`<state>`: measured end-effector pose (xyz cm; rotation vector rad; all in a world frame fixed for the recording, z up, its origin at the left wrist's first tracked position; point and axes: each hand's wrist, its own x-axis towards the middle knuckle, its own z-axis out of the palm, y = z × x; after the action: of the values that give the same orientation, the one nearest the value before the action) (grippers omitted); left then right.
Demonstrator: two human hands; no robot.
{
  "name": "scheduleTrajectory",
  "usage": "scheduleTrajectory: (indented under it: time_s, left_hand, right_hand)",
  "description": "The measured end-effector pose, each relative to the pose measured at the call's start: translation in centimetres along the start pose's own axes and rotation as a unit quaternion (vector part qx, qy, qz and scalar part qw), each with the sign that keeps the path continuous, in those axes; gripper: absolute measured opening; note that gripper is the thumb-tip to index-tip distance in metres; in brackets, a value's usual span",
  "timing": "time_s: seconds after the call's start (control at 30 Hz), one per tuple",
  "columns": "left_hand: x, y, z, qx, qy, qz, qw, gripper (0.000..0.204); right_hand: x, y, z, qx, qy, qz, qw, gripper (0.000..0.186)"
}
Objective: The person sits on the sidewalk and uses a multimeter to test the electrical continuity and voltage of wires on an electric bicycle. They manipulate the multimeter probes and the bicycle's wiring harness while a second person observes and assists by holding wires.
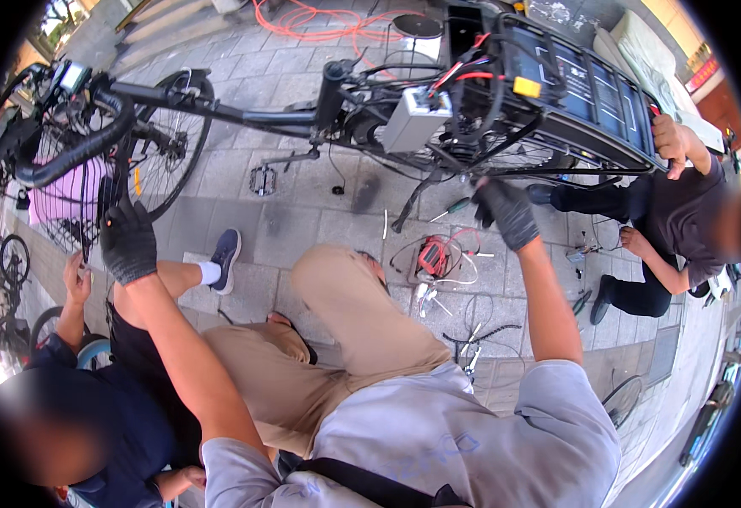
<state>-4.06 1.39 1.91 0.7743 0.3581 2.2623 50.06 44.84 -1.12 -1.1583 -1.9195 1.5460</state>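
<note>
An electric bicycle with a black frame (218, 108) spans the view, handlebar at left, rear rack at right. My left hand (129, 244), in a dark grey glove, reaches up beside the front wire basket (66, 193). Its fingers stretch upward; whether they touch the wires is unclear. My right hand (507, 213), gloved alike, is just below the rear wheel, right of the kickstand (413, 201). Those fingers are spread, with nothing visible between them. Above, a silver box (418, 120) with loose coloured wires hangs by the seat tube.
A red-cased meter (435, 256) with leads, a green-handled screwdriver (452, 208) and loose cables lie on the paving. At right, a person's hand (677, 144) grips the rack's end. Another person's hand (77, 278) is near the basket. An orange hose (303, 25) coils behind.
</note>
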Motion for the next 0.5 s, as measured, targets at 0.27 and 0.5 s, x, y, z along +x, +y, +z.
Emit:
scheduleTrajectory:
  time_s: [0.27, 0.5]
  left_hand:
    - [-2.6, 1.7, -2.3, -0.005, 0.178, 0.063, 0.982, 0.022]
    - [-0.2, -2.4, 0.9, 0.006, 0.225, 0.103, 0.969, 0.023]
  right_hand:
    - [4.4, -6.5, 1.1, -0.158, 0.184, -0.146, 0.959, 0.034]
    - [3.6, -6.5, -1.5, -0.212, 0.279, -0.078, 0.933, 0.034]
